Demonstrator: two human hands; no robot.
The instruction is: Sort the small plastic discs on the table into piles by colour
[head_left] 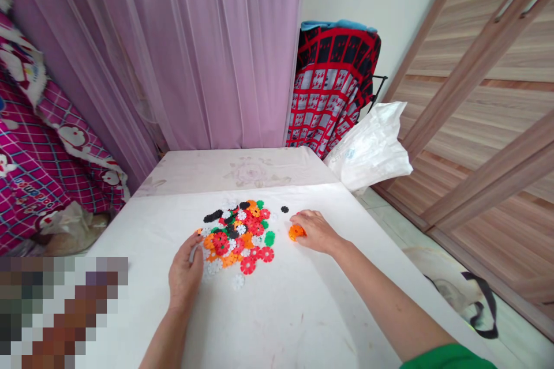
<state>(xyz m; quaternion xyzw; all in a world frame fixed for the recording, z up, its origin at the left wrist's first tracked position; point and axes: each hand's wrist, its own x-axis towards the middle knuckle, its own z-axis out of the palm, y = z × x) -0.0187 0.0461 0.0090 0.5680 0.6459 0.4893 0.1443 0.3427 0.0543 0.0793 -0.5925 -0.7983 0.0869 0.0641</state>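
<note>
A pile of notched plastic snowflake discs [242,233] in red, orange, white, black and green lies on the white-covered table. At the pile's left edge is my left hand [186,270], its fingers curved and thumb apart. An orange disc shows by its fingertips; I cannot tell if they touch it. To the right of the pile, my right hand [315,230] has its fingers closed round orange snowflake discs [296,233] at the table surface. Its palm side is hidden. A single black disc [284,209] lies just beyond that hand.
Behind the table [277,311] hangs a purple curtain [216,52]. A white plastic bag [374,147] stands off the far right corner, beside a red and black checked cloth [331,81]. Wooden cabinet doors [485,109] line the right. A pink checked cloth [47,150] hangs at left.
</note>
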